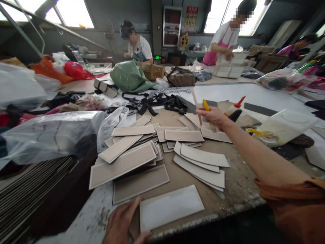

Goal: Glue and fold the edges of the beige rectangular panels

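Observation:
My left hand (pixel 122 220) rests at the near table edge, its fingers apart around the left end of a pale rectangular panel (pixel 171 207) that lies flat with a whitish, slightly glossy face. Farther off, my right hand (pixel 214 117) is closed on a thin beige strip (pixel 197 106), seen nearly edge-on. A yellow tip (pixel 205 105) rises beside those fingers; what it belongs to is hidden by the hand. Between the hands lie loose piles of beige panels (pixel 124 164) with light borders. A fan of curved white-faced panels (pixel 203 159) lies right of them.
Right of my forearm are a red-nozzled bottle (pixel 240 101), a yellow tape dispenser (pixel 264 135) and a translucent plastic container (pixel 294 125). Black straps (pixel 162 103) and a green bag (pixel 130 76) lie beyond the panels. Plastic-wrapped goods (pixel 56 135) crowd the left. Co-workers (pixel 141 47) work across the table.

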### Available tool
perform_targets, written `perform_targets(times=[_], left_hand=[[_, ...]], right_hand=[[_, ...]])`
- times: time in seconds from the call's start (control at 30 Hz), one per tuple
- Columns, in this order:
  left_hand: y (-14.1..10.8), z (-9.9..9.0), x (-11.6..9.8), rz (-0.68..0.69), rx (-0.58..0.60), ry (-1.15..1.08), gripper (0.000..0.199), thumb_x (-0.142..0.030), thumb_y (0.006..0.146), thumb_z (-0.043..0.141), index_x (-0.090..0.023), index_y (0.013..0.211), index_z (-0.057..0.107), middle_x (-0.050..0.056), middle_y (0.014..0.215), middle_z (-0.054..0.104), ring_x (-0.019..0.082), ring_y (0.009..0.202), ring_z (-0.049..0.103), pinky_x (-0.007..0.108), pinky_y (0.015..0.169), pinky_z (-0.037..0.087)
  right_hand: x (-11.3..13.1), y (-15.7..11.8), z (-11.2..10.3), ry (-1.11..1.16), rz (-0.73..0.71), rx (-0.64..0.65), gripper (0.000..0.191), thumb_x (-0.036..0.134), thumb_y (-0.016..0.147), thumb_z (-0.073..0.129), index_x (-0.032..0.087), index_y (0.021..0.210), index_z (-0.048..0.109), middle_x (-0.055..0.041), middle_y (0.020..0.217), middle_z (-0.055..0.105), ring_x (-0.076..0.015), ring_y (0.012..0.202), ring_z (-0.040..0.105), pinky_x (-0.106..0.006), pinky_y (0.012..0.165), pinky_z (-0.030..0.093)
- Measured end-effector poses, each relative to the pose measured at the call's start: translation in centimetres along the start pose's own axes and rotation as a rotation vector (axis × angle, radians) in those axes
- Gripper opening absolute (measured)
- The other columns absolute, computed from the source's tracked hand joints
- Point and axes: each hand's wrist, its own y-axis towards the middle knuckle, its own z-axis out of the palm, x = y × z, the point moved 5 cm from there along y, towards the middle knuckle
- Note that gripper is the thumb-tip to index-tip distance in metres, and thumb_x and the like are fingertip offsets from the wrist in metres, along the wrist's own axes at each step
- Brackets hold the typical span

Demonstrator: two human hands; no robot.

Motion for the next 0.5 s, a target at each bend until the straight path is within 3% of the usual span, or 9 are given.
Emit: perform_targets(times=[0.17, 0.27, 0.4, 0.5], left_hand=[[0.5, -0.8, -1.0, -0.094, 0.04, -0.129, 0.077, -0.043, 0.078, 0.063, -0.02, 0.14, 0.022, 0.01, 0.117, 0.06, 0.026, 0.105, 0.053, 0.043, 0.091, 0.044], [0.5, -0.6, -1.0, -0.133, 0.068, -0.186, 0.086, -0.042, 0.074, 0.067, -0.02, 0.14, 0.017, 0.009, 0.118, 0.059, 0.027, 0.107, 0.051, 0.045, 0.094, 0.04], [0.5, -0.9, -1.1, -0.147, 0.05, -0.209, 0.093, -0.042, 0.07, 0.072, -0.021, 0.141, 0.015, 0.009, 0.119, 0.059, 0.027, 0.108, 0.05, 0.045, 0.095, 0.039], [0.5, -1.0, -1.1, -0.148, 0.049, -0.218, 0.097, -0.041, 0.068, 0.074, -0.021, 0.141, 0.013, 0.008, 0.118, 0.06, 0.027, 0.107, 0.051, 0.045, 0.095, 0.038]], right_hand=[[5.4, -5.1, -0.5, -0.028, -0.172, 0.003, 0.042, 0.038, 0.074, 0.068, 0.009, 0.104, 0.061, -0.0035, 0.081, 0.057, -0.0088, 0.064, 0.045, -0.025, 0.059, 0.036], [7.2, -10.5, 1.3, -0.211, -0.366, 0.204, 0.045, 0.046, 0.067, 0.07, 0.014, 0.098, 0.063, -0.0015, 0.073, 0.055, -0.012, 0.06, 0.047, -0.029, 0.059, 0.038], [6.9, -19.6, 5.4, -0.34, -0.754, 0.519, 0.04, 0.046, 0.074, 0.061, 0.017, 0.102, 0.06, -0.0095, 0.096, 0.058, -0.0238, 0.086, 0.055, -0.037, 0.075, 0.045], [4.8, -23.6, 8.1, -0.415, -0.789, 0.639, 0.034, 0.036, 0.08, 0.055, 0.018, 0.109, 0.057, -0.0114, 0.105, 0.055, -0.0234, 0.091, 0.055, -0.037, 0.078, 0.047]])
